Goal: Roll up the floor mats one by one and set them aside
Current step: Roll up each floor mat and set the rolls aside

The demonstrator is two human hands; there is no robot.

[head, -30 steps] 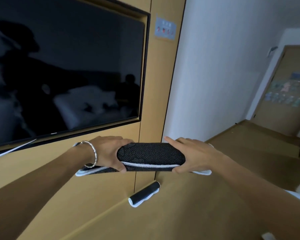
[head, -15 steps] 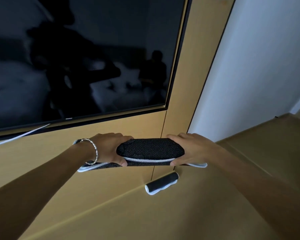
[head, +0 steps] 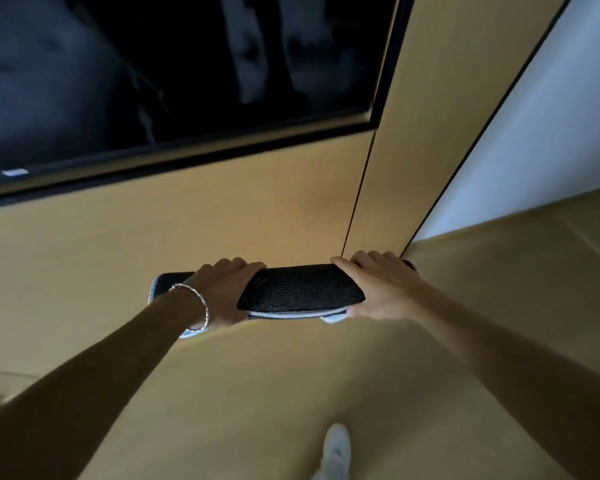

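1. One rolled black mat (head: 300, 289), white-edged, was held level in the air, close to the wood wall panel (head: 222, 216).
2. My left hand (head: 222, 289) and right hand (head: 378, 289) wrapped its ends, fingers curled tight.
3. Bracelet (head: 201, 306) sat on my left wrist.

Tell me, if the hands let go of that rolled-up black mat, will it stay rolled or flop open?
The rolled mat would probably loosen: its white-trimmed edge hangs loose under the roll, and the left hand and right hand clamp each end. It looks soft rather than stiff, since it bends into a flattened roll. Being roundish, it might roll a little on the wooden floor.
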